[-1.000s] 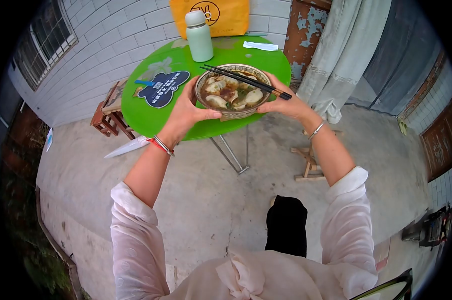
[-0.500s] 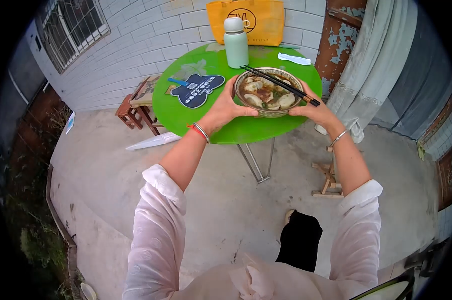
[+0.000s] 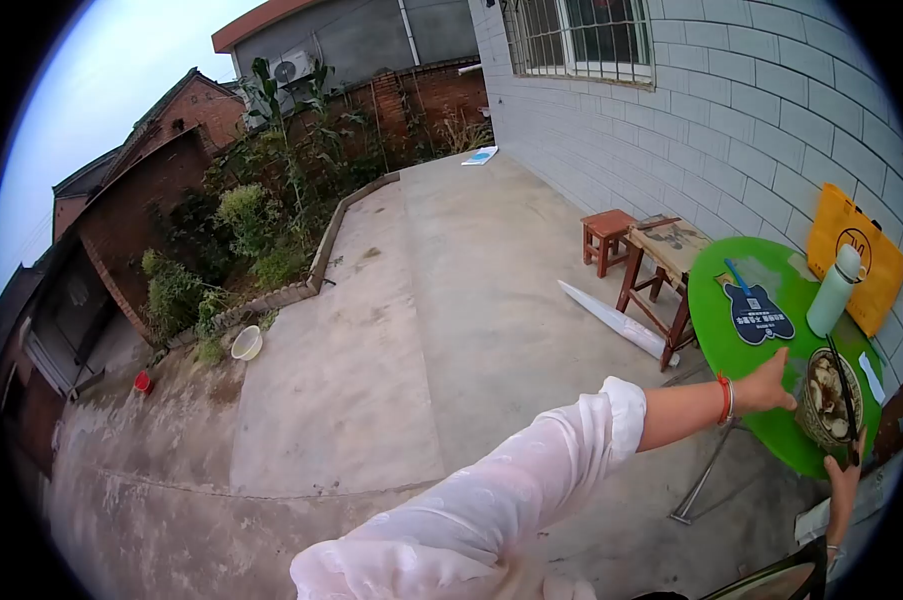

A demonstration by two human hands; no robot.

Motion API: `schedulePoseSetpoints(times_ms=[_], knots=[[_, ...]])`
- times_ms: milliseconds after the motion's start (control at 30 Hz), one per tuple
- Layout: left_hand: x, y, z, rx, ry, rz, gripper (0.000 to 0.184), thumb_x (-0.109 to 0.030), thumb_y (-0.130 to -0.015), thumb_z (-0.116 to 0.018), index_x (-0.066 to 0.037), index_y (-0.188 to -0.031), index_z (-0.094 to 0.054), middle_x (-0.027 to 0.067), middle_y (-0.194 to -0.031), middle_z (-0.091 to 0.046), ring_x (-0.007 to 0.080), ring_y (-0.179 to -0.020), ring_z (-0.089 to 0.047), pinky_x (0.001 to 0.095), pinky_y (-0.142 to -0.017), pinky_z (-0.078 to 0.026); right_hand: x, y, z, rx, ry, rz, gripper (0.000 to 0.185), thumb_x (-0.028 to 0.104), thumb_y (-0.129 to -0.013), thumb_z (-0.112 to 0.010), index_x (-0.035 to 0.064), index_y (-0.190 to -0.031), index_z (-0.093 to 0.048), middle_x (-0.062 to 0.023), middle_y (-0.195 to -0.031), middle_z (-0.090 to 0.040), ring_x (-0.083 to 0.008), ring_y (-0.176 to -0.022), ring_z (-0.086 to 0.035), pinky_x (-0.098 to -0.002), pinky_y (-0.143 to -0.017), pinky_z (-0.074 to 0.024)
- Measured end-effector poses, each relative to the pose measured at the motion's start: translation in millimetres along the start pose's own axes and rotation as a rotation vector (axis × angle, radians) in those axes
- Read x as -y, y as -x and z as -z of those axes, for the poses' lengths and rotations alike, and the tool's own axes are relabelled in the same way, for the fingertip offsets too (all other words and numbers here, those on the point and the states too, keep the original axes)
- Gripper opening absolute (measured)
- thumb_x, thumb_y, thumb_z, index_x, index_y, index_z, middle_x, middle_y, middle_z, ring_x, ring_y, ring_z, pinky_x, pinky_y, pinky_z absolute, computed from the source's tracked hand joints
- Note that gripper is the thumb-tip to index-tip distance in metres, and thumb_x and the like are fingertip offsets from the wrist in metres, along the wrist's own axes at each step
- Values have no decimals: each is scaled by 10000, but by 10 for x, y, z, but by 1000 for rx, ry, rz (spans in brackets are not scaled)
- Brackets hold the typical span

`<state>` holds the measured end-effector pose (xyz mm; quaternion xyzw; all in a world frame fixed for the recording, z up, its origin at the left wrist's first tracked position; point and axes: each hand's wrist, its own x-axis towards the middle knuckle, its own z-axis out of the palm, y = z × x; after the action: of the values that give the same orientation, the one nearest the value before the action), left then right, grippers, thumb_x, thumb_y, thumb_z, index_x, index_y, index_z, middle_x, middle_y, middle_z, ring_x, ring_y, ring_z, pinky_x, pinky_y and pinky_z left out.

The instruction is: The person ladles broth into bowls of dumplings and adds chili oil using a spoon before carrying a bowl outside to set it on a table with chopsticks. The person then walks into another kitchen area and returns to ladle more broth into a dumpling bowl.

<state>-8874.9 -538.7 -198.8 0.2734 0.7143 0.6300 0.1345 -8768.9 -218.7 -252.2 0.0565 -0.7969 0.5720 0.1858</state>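
On the green round table (image 3: 736,290) stands a patterned bowl (image 3: 814,424) of dumplings in broth. Black chopsticks (image 3: 845,375) lie across its rim. My left hand (image 3: 766,385) is just beside the bowl's left side, open, with its fingers stretched towards it. At the bowl's near edge is my right hand (image 3: 843,484), its thumb and fingers spread around the rim by the chopstick ends; whether it touches the bowl is hard to tell. A dark guitar-shaped fan (image 3: 761,315) lies near a pale green flask (image 3: 833,292).
A yellow bag (image 3: 876,262) leans by the wall, and a white paper strip (image 3: 870,378) lies on the table. Left of the table stand a wooden stool (image 3: 668,243) and a smaller red stool (image 3: 603,240). A pale basin (image 3: 247,343) sits by the garden bed.
The view has swung left, so table and bowl now appear at the right edge. My left hand has let go of the bowl; my right hand's grip has loosened.
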Motion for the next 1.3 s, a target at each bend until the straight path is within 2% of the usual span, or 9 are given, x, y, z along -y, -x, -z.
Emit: schedulePoseSetpoints(times_ms=[100,200,267,400,567,800,933,1133,1300], knots=[[-117,706,334,95,73,-84,906,-113,-769,-739,28,-1456,-164,204,-1506,-253,284,-1421,-216,360,-1157,-212,-221,410,73,-62,103,6,863,238,-827,-666,100,-1519,-168,-127,-1526,-268,-277,-1403,-265,-411,-1118,-237],[-155,1562,699,195,138,-22,760,-182,-862,-673,-17,-1457,-230,170,-1502,-273,241,-1415,-240,360,-1167,-188,-374,944,153,-193,241,-24,810,243,-852,-622,99,-1516,-180,-127,-1545,-238,-295,-1433,-208,-437,-1129,-220],[-27,2009,875,159,172,87,657,-172,-897,-639,1,-1427,-293,151,-1491,-315,229,-1402,-270,365,-1167,-189,125,1336,-141,-298,173,-79,733,184,-869,-616,55,-1489,-247,-134,-1527,-275,-304,-1403,-277,-444,-1118,-272],[267,2693,978,-36,324,310,469,-130,-911,-607,-5,-1331,-440,142,-1333,-498,232,-1295,-438,364,-1089,-352,327,2049,-449,-384,-40,-317,632,152,-892,-632,-37,-1418,-337,-160,-1439,-404,-254,-1268,-466,-351,-985,-426],[611,3113,884,-147,585,408,401,-181,-950,-550,12,-1290,-462,159,-1262,-543,271,-1176,-539,379,-1010,-439,315,2725,-934,-394,-156,-481,468,247,-960,-551,-37,-1323,-465,-139,-1239,-593,-203,-1108,-582,-320,-900,-481],[390,3200,463,-62,683,289,416,-287,-1007,-437,41,-1260,-468,161,-1166,-583,256,-1105,-576,363,-944,-480,857,3442,-1136,-653,-201,-329,319,216,-992,-482,-20,-1152,-626,-104,-1099,-666,-170,-1001,-627,-308,-857,-499],[255,3259,297,83,710,267,428,-302,-1008,-429,36,-1268,-469,152,-1163,-585,250,-1095,-577,357,-943,-477,1438,4196,-977,-942,-40,-283,301,220,-973,-512,-22,-1051,-674,-100,-1021,-692,-164,-945,-645,-295,-824,-510],[242,3460,42,274,784,296,432,-305,-1015,-403,44,-1258,-475,164,-1148,-588,258,-1065,-587,357,-919,-485,1802,5677,-1216,-1449,-393,-320,307,281,-962,-515,25,-878,-663,-133,-951,-696,-176,-836,-653,-300,-729,-523],[113,3721,49,414,842,314,416,-312,-1016,-395,25,-1238,-495,153,-1149,-596,258,-1069,-588,364,-938,-481,1710,6673,-1688,-1730,-742,-333,254,265,-970,-486,50,-937,-616,-94,-907,-689,-165,-774,-638,-300,-683,-517]])
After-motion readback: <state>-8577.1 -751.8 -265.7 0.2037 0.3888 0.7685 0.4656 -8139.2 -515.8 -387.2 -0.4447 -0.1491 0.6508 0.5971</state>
